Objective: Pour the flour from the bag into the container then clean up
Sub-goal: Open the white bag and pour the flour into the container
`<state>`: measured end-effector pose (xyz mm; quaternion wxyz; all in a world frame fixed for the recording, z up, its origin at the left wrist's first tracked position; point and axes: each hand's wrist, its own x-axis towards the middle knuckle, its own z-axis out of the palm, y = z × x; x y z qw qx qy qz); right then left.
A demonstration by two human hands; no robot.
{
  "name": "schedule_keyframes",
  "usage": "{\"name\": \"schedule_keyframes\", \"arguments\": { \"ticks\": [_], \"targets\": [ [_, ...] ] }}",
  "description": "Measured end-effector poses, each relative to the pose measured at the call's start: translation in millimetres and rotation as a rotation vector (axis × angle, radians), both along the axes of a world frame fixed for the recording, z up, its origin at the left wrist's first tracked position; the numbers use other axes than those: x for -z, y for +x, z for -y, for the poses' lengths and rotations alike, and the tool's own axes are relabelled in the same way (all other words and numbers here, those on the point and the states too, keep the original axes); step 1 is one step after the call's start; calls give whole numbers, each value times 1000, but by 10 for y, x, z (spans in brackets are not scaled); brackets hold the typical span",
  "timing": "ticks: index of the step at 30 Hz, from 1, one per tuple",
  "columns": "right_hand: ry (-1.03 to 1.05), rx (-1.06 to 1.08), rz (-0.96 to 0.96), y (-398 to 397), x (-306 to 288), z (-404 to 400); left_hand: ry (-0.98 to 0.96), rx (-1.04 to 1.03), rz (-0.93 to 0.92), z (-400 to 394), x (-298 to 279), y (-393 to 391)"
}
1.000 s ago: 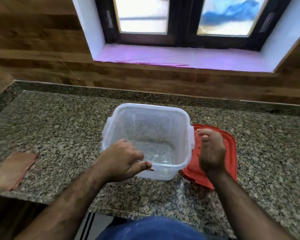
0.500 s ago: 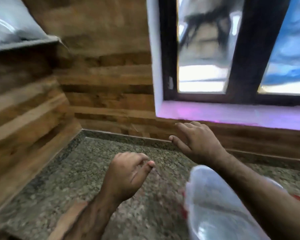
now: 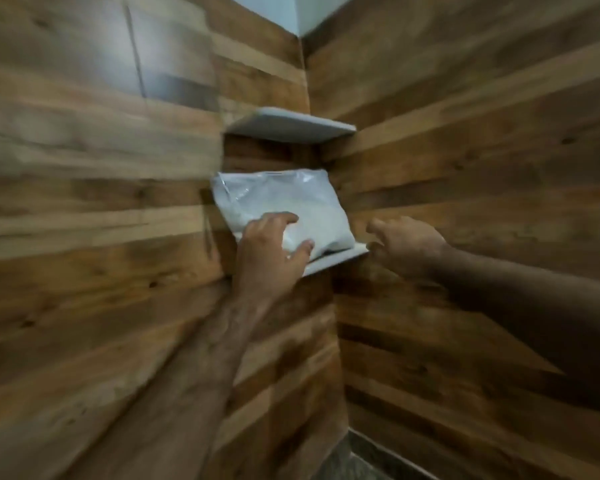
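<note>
No writing can be read on the bag [image 3: 284,206]; the picture is blurred. It lies on the lower shelf [image 3: 340,258] in the wall corner, long axis running left to right. The left hand [image 3: 269,252] rests spread on its near edge, hiding that corner. The right hand [image 3: 404,245] hovers open beside the shelf, holding nothing.

Bag [image 3: 284,206]: clear film over white powder, under left hand [image 3: 271,251]. Two shelves, lower [image 3: 333,261] between the hands and upper [image 3: 291,126] above them: pale grey-white. Walls [image 3: 84,168] around: brown wood-plank pattern, mixed light and dark streaks.
</note>
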<state>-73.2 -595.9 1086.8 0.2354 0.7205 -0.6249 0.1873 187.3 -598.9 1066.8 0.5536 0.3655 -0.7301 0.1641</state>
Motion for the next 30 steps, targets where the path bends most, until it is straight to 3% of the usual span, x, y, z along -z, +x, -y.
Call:
{"name": "schedule_keyframes", "arguments": {
  "ticks": [3, 5, 11, 15, 19, 24, 30],
  "targets": [
    [-121, 47, -315, 293, -441, 598, -40, -228, -47, 436, -448, 379],
    [-146, 59, -361, 484, -734, 903, -14, -346, -120, 658, -705, 594],
    [-99, 40, -179, 1010, -1194, 1559, 65, -254, -230, 931, -1106, 830],
    [4, 0, -28, 1128, -1361, 1705, 218, -374, -130, 997, -1171, 884],
    [48, -91, 32, 1178, -1416, 1690, 235, -341, -119, 921, -1170, 822],
    [-3, 24, -23, 1157, -1427, 1588, 256, -319, -123, 805, -1158, 694],
    [-137, 12, 215, 1056, -1428, 1263, 277, -255, -126, 483, -1262, 410]
  ]
}}
